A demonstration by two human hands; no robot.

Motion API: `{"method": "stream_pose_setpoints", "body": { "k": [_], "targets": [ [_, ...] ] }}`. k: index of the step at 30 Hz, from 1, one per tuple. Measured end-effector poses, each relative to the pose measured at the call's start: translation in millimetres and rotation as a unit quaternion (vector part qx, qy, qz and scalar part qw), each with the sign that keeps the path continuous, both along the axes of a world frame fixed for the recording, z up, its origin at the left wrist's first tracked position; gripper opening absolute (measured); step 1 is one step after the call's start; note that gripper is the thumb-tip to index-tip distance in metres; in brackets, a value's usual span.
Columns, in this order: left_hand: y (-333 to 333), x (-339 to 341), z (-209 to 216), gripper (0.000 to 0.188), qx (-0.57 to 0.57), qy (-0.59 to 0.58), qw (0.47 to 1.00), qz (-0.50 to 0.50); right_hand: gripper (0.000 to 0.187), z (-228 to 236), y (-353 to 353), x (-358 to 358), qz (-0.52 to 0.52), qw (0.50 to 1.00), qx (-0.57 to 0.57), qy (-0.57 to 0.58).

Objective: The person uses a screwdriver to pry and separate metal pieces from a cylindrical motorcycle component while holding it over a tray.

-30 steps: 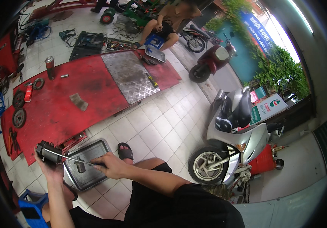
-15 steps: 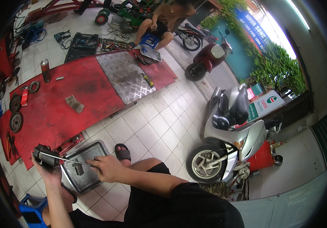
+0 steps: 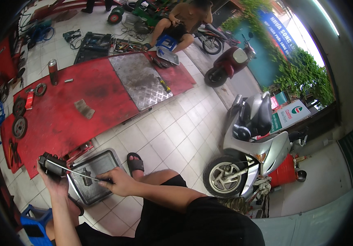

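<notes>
My left hand is raised at the lower left, its fingers closed round a dark cylindrical metal part. My right hand grips the dark end of a long thin metal rod. The rod slants up to the left and its far end meets the dark part; whether it goes inside cannot be made out. Beneath both hands lies a grey metal tray on the tiled floor, with a small dark part in it.
A red lift platform lies ahead, bearing a spray can, two wheels, a cloth piece and pliers. A silver scooter stands at right, a blue stool at lower left. Another person sits beyond.
The whole view has shifted slightly right and down. My right hand has turned a little, showing the rod's dark end. Both hands keep their hold.
</notes>
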State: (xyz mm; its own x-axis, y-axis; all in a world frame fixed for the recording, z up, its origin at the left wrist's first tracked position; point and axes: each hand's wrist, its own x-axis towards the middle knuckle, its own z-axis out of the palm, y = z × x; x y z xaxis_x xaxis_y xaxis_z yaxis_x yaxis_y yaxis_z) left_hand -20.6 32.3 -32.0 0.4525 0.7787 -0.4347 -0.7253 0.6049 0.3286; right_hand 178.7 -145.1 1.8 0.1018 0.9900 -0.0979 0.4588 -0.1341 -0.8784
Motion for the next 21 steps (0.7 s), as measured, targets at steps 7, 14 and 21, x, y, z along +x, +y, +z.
{"method": "stream_pose_setpoints", "body": {
  "k": [7, 14, 21],
  "targets": [
    [-1, 0, -10, 0.045, -0.02, 0.023, 1.0, 0.002, 0.025, 13, 0, 3, -0.005, 0.997, -0.052, 0.048],
    [1, -1, -10, 0.045, -0.035, 0.018, 0.999, 0.013, 0.028, 8, 3, 2, -0.017, 0.983, -0.144, 0.111],
    [-3, 6, -1, 0.046, -0.041, 0.012, 0.999, 0.006, 0.029, -11, -2, 4, 0.0, 0.999, 0.016, -0.035]
  ]
}}
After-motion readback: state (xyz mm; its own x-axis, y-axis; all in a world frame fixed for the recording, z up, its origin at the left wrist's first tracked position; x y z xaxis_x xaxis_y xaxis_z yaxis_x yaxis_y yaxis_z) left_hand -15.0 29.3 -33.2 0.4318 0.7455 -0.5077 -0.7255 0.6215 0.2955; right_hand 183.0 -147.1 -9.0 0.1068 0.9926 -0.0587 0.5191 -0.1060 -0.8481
